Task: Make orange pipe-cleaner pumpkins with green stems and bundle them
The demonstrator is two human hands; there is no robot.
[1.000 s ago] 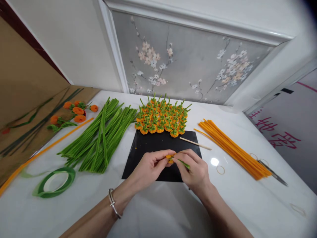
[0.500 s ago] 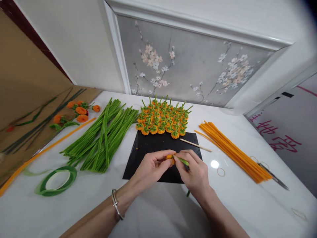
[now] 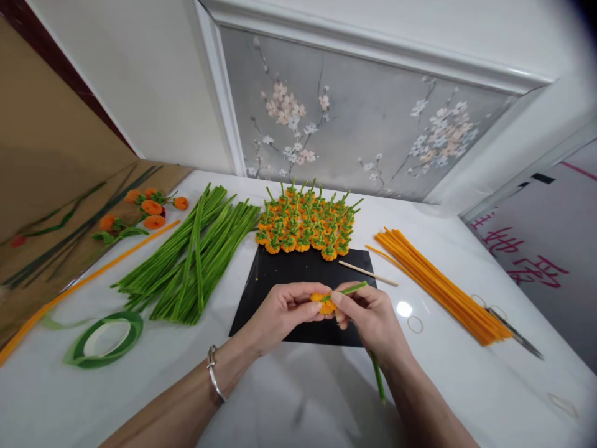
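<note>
Above the black mat [image 3: 298, 272], my left hand [image 3: 284, 311] pinches a small orange pipe-cleaner flower [image 3: 325, 303] by its left side. My right hand [image 3: 370, 314] is closed on a green pipe cleaner [image 3: 353, 288] at the flower's right edge. One end of that green stem points up and right past my fingers; a green length also hangs below my right palm. The stretch inside the palm is hidden. Beyond the mat stand several rows of finished-looking orange flower heads [image 3: 305, 227] with short green stems pointing up.
Green pipe cleaners [image 3: 196, 261] lie in a heap on the left, with a roll of green tape [image 3: 105, 339] nearer me. On the right are orange pipe cleaners [image 3: 443, 286], scissors [image 3: 520, 336] and a rubber band [image 3: 415, 324]. A thin wooden stick [image 3: 368, 273] crosses the mat's edge.
My right hand has turned and shifted slightly right. The green pipe cleaner's upper end now sticks up to the right, more of its lower length shows, and the flower is more exposed.
</note>
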